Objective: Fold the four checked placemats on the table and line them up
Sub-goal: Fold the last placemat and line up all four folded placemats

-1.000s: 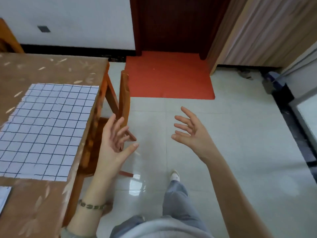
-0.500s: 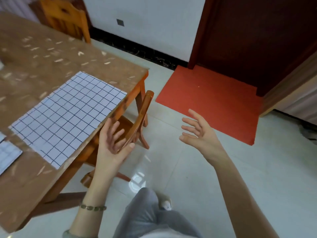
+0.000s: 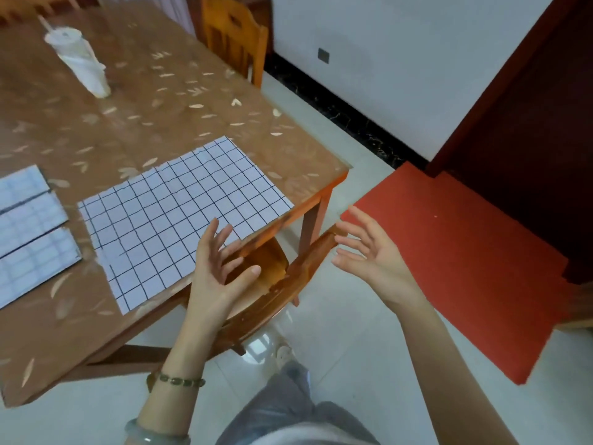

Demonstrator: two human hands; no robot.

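Hovering near the desk's (image 3: 160, 107) corner, the left hand (image 3: 215, 277) and right hand (image 3: 372, 255) each show a wide, empty grip, fingers spread. One checked placemat (image 3: 179, 213) lies unfolded by that corner; three folded placemats (image 3: 29, 220) lie side by side further left. A wooden chair (image 3: 288, 277) stands beneath the hands.

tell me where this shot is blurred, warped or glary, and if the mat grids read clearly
Head view, centre: the grid on the unfolded placemat reads clearly; head view, left edge: the folded placemats are smeared, checks faint; head view, far end: the white cup is blurred and leans with the wide lens; head view, bottom: a glare patch on the floor tiles by the chair.
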